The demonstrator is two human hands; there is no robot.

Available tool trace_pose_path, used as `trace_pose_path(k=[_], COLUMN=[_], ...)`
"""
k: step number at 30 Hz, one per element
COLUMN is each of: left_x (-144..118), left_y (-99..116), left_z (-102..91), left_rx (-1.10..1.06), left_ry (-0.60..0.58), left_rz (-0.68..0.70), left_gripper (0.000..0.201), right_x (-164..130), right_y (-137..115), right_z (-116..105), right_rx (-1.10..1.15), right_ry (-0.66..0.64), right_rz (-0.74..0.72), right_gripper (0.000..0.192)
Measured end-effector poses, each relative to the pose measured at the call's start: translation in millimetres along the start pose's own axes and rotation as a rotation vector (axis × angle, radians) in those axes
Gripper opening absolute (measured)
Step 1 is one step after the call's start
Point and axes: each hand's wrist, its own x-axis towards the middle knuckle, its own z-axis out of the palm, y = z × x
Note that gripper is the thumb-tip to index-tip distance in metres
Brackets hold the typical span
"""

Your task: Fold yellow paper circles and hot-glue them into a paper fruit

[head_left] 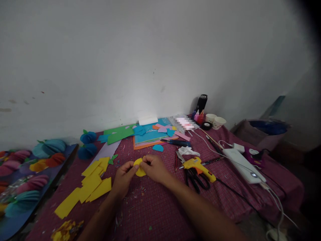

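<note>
At table centre: we hold a yellow paper disc (139, 168) betw. both hands, just above the maroon checked cloth (160, 207).
Left hand (123, 177): ours, comes in from lower left; thumb + forefinger pinch the disc's left edge, other fingers curled under.
Right hand (154, 168): ours, reaches across from lower right; fingertips pressed together on the disc's upper right edge, knuckles up. We can't tell how the thumb sits, it's hidden behind the disc.
Disc: small, roundish, looks folded or layered; exact shape too small to tell. Touching both hands, not lying flat on the cloth as far as we see.
Left of hands: yellow paper strips (85, 187) spread in a loose fan on the cloth, near the left hand but apart from it. Yellow scraps (65, 231) at the near-left edge.
Right of hands: yellow glue gun (199, 166) lying on its side, w/ black-handled scissors (194, 179) just beside and partly under it. Gun's cord runs off to the right.
Far right: white power strip (242, 164) w/ white cables.
Back of table: stack of coloured paper sheets (147, 134), blue on top, green sheet to its left; two blue paper flowers (87, 144) at back left; two paper cups (215, 120) and a black bottle (202, 103) by the wall.
Far left: board w/ folded paper fans (27, 174) in pink, teal, orange.
</note>
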Motion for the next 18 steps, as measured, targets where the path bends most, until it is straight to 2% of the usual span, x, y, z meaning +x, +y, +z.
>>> trace_pose_path(k=[5,8,9,13,15,18], left_x=[1,2,2,3,3,2], left_y=[-2,-4,-4,-6,-5,-3], left_z=[-1.2,-3.0,-3.5,-4.2,-3.4,-1.3], left_rx=[-0.016,-0.02,-0.029,-0.056,-0.053,-0.038], left_ry=[-0.009,0.015,0.022,0.031,0.038,0.057], left_rz=[-0.007,-0.008,-0.011,-0.016,-0.018,-0.017], left_gripper=[0.029,0.029,0.028,0.028,0.028,0.029], right_x=[-1,-1,-1,7,14,24], right_y=[-3,-3,-3,1,3,7], right_z=[1,0,-1,-12,-22,-37], right_rx=[0.008,0.112,0.154,0.345,0.453,0.588], right_ry=[0.0,0.032,0.075,0.333,0.447,0.599], right_rz=[0.011,0.01,0.004,0.021,0.052,0.076], right_gripper=[0.021,0.014,0.017,0.06,0.071,0.077])
